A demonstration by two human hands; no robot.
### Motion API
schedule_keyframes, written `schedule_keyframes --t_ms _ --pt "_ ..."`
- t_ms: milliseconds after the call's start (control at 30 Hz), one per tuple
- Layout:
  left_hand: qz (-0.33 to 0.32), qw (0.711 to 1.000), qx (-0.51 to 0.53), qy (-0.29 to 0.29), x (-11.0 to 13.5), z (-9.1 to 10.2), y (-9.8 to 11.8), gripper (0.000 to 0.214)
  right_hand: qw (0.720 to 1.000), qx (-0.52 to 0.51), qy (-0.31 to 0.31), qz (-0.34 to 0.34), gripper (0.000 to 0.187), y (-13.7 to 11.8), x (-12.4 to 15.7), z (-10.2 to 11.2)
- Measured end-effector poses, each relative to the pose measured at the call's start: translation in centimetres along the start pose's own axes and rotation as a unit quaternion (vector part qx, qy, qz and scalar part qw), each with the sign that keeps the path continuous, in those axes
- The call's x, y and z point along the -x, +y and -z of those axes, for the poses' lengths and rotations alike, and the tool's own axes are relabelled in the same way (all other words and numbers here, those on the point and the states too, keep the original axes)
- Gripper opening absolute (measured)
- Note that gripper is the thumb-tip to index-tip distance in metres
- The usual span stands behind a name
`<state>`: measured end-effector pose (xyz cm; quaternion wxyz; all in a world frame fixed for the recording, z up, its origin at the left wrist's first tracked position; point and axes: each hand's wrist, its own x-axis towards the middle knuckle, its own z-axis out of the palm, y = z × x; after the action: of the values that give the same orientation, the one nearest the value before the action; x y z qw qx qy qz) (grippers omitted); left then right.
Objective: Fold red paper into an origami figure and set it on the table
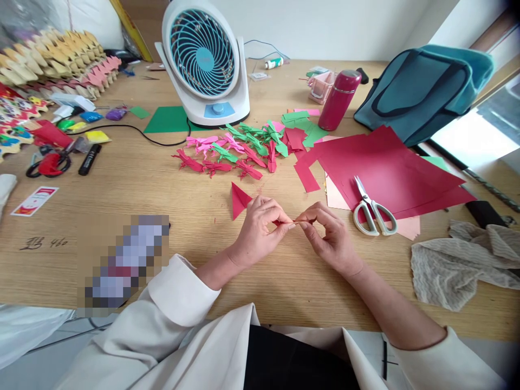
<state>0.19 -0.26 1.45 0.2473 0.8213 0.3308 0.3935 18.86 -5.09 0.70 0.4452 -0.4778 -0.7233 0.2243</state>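
Gripping state: left hand (pixel 260 227) and right hand (pixel 331 238) both pinch the red paper piece (pixel 239 201); the fingers of each hand are pressed together on its narrow folded end, where the two hands meet.
Location: front centre of the desk (pixel 162 189). The triangular flap projects to the left of the left hand; whether it touches the desk cannot be told.
Weight: judged very light.
Stiffness: limp where single-layered, firmer along stacked folds.
Fragility: creases permanently and tears at thin points; apply light pressure only.
Hold point: layered edge beside the crease, not the free flap.
Nearby: scissors (pixel 371 208) on red sheets (pixel 385 162) to the right; folded figures (pixel 244 151) behind.
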Motion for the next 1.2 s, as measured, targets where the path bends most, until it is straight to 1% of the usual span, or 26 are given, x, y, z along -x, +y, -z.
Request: schedule_keyframes --t_ms 67,167,367,500,600,700,800,867,967,1100,1200 --pt "0.02 0.999 0.045 0.015 -0.1 0.1 -0.1 0.018 1.0 -0.008 0.013 -0.011 0.009 0.0 -0.1 0.0" --pt "0.046 0.994 0.099 0.027 -0.1 0.2 -0.3 0.013 1.0 -0.005 0.011 -0.009 0.013 0.1 -0.1 -0.1" --pt "0.136 0.976 0.169 0.011 0.0 -0.2 -0.6 0.016 1.0 0.014 -0.012 -0.005 0.02 -0.1 0.0 -0.7" --pt "0.131 0.977 0.166 -0.001 0.1 -0.5 -0.6 0.015 1.0 0.014 -0.012 -0.007 0.02 0.0 0.0 -1.2" --pt "0.143 0.971 0.192 0.008 0.2 -0.8 -0.8 0.017 0.999 -0.016 -0.02 -0.02 0.02 0.0 -0.1 -1.4" --pt "0.165 0.958 0.233 0.023 0.4 -1.2 -1.0 0.018 0.995 -0.056 -0.041 -0.071 0.023 0.1 0.0 -1.7" --pt "0.174 0.95 0.26 0.022 0.5 -1.5 -1.1 0.018 0.985 -0.102 -0.051 -0.131 0.02 0.3 0.2 -2.1" --pt "0.174 0.95 0.257 0.015 0.5 -1.5 -1.0 0.019 0.977 -0.133 -0.047 -0.16 0.018 0.7 0.3 -2.3" --pt "0.174 0.954 0.243 0.007 0.4 -1.3 -0.8 0.02 0.965 -0.177 -0.039 -0.188 0.02 1.1 0.3 -2.6" --pt "0.178 0.955 0.236 0.011 0.3 -0.9 -1.0 0.023 0.945 -0.259 -0.021 -0.197 0.025 1.3 0.0 -2.6" --pt "0.17 0.964 0.203 0.021 0.2 -0.5 -1.2 0.022 0.941 -0.271 -0.014 -0.201 0.027 1.2 -0.1 -2.4"
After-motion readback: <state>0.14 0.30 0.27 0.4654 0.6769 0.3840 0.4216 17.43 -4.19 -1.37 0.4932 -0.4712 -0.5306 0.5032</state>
